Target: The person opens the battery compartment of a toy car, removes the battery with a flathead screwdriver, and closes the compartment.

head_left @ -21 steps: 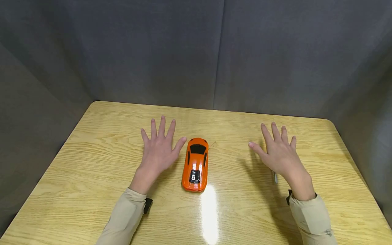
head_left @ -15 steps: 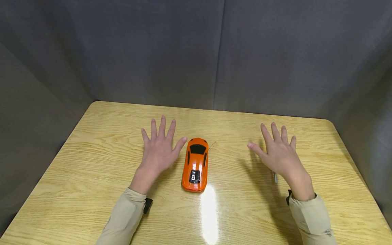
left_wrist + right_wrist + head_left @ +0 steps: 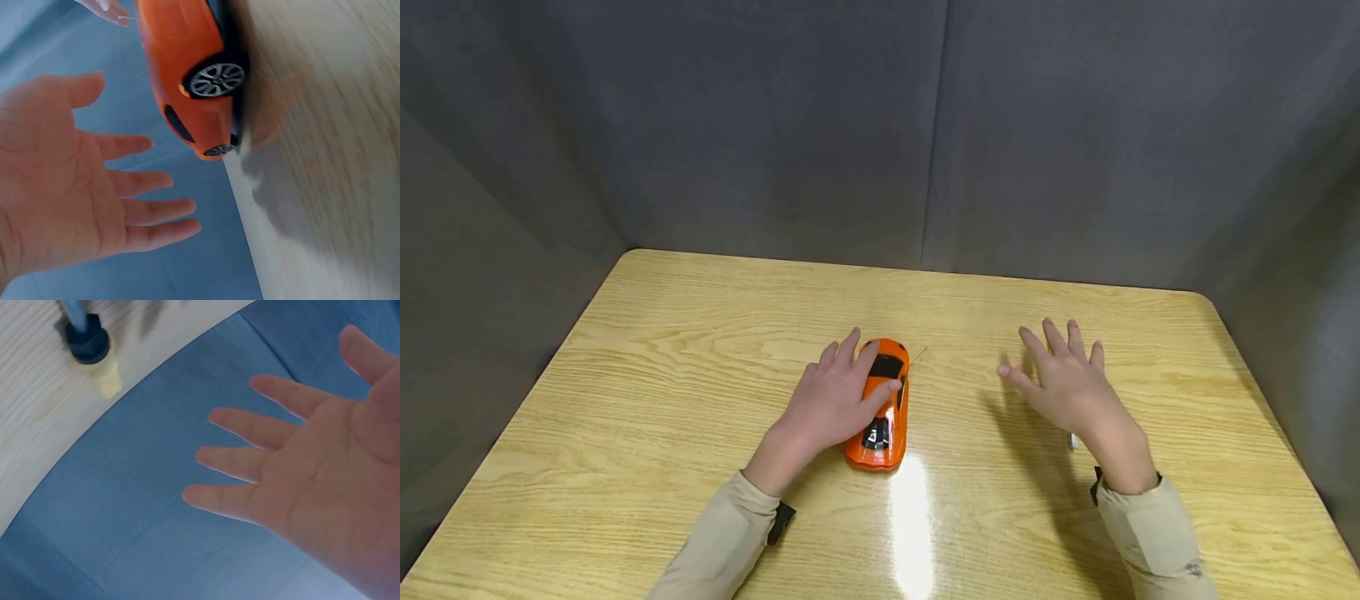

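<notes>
An orange toy car (image 3: 895,421) with black windows stands on its wheels near the middle of the table. My left hand (image 3: 829,402) hovers over the car's left side, hiding part of its roof. In the left wrist view a gap separates that hand (image 3: 69,181) from the car (image 3: 178,44), and its fingers are spread. To the right, my right hand (image 3: 1075,390) hangs with spread fingers above what looks like a screwdriver (image 3: 1072,441), mostly covered by the hand. The right wrist view shows the screwdriver's metal shaft, black collar (image 3: 87,340) and yellowish handle, apart from the fingers.
The wooden table (image 3: 700,333) has rounded far corners. Grey-blue cloth panels (image 3: 760,142) rise behind it and at both sides. A thin wire sticks out beside the car's far right side. Light glares off the tabletop in front of the car.
My left hand has moved right, from beside the toy car to over it, and its fingers have drawn closer together. My right hand has shifted slightly left and nearer. The car stays put.
</notes>
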`<state>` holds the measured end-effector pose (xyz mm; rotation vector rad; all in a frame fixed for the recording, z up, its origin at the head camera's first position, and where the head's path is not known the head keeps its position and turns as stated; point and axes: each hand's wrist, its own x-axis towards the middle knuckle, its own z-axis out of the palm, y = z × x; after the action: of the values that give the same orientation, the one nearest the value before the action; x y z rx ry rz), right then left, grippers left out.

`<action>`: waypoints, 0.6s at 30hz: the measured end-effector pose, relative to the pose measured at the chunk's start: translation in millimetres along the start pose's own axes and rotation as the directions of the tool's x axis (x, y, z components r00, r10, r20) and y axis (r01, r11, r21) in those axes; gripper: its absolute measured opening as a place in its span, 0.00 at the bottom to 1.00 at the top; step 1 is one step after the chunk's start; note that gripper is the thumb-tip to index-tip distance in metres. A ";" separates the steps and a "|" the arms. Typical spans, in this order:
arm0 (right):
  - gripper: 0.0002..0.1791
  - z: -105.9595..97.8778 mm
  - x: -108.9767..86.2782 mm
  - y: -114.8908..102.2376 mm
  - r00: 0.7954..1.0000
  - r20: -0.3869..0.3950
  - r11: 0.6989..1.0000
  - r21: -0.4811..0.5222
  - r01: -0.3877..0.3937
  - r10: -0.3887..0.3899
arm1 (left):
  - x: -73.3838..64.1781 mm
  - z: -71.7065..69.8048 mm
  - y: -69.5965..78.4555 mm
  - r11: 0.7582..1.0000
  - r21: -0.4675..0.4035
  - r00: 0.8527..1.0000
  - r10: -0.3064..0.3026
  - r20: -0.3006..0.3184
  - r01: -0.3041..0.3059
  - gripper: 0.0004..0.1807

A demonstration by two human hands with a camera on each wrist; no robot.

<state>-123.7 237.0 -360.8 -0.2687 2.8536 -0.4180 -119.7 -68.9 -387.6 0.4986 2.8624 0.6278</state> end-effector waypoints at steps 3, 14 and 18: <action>0.43 1.0 -1.9 -5.2 1.000 0.012 1.000 -0.019 0.012 -0.012 | -2.2 1.2 4.7 1.000 0.022 1.000 0.019 0.018 -0.020 0.38; 0.37 9.7 -5.2 -25.7 0.995 0.078 0.998 -0.032 0.062 -0.060 | -6.9 14.5 17.0 0.991 0.129 0.996 0.034 0.082 -0.044 0.40; 0.37 13.4 -5.5 -29.5 0.987 0.146 0.997 -0.015 0.071 -0.068 | -9.0 23.2 21.7 0.988 0.151 0.993 0.016 0.119 -0.034 0.46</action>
<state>-110.6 206.9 -363.2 -0.3869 2.7129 -0.3668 -99.8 -44.8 -398.2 0.5740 2.8090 0.3713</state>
